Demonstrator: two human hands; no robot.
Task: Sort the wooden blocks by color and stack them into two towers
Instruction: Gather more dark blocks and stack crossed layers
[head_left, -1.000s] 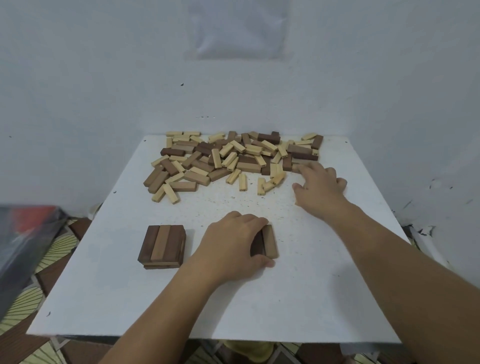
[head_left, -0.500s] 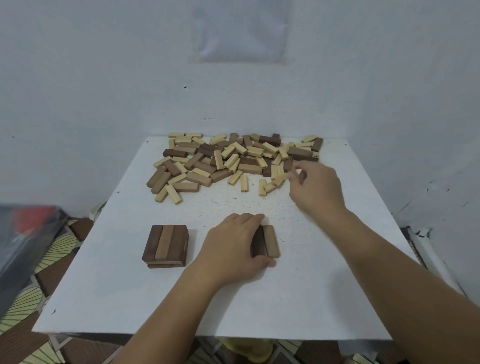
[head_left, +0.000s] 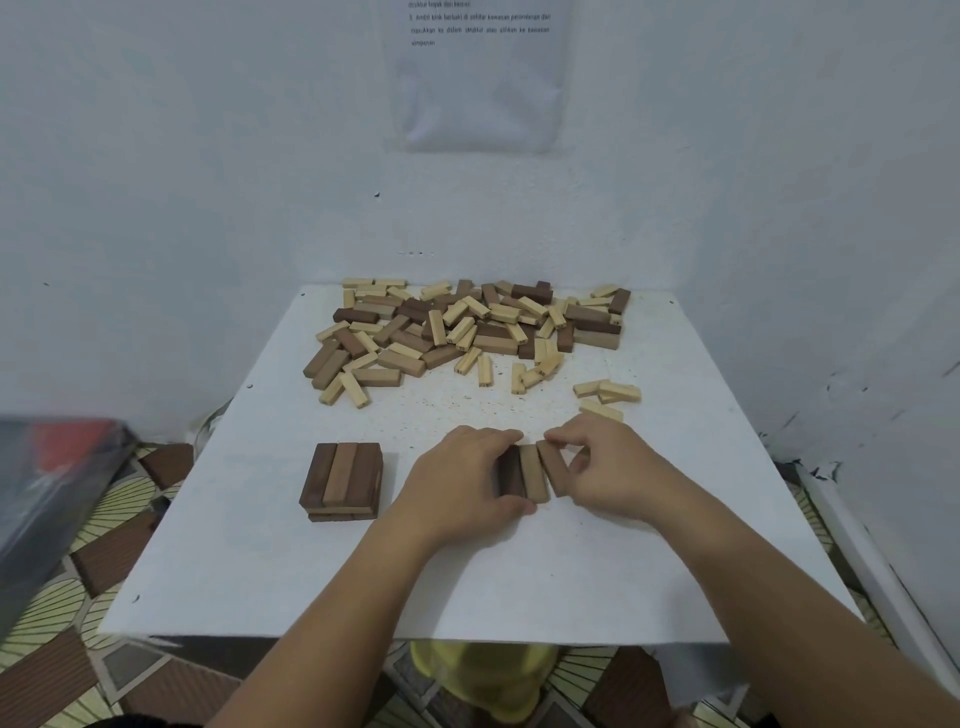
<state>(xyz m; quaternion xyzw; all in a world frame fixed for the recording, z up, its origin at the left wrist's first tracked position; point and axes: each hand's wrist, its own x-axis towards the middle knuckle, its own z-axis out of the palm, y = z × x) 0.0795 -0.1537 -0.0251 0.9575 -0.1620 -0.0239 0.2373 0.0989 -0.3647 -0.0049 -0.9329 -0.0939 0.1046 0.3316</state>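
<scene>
At centre frame, two brown blocks (head_left: 523, 475) are gripped by the left hand (head_left: 462, 480), and a third block (head_left: 551, 470), seemingly tilted, is pinched alongside by the right hand (head_left: 613, 467).

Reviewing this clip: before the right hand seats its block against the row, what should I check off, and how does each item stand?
1. Left hand steadies the two-block row: ok.
2. Right hand pinches the third brown block: ok.
3. That block parallel to the row: not ok, it sits angled.
4. Colours match, all three brown: ok.
5. Brown stack apart from both hands: ok.
6. Any layer beneath the row: cannot tell, the left hand hides it.
</scene>
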